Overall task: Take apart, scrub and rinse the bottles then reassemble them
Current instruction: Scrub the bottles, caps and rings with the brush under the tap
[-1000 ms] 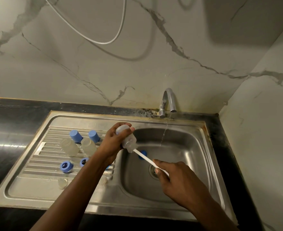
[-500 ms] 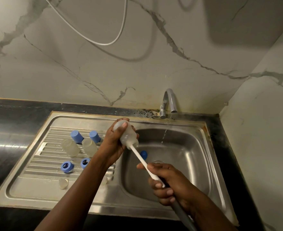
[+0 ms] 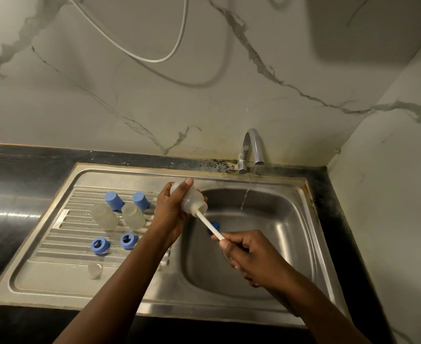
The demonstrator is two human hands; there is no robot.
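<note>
Now the right hand (image 3: 248, 254) is driving the white brush handle (image 3: 207, 225) deeper into the bottle (image 3: 194, 202) than half a second ago, its fingers (image 3: 231, 245) clenched round it. The left hand (image 3: 172, 209) is gripping the tilted bottle over the sink (image 3: 279, 219), so scrubbing is continuing.

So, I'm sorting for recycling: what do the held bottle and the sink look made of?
The bottle looks like frosted translucent plastic, cloudy and matte. The sink seems brushed stainless steel: grey, soft reflections, pressed ribs.
</note>
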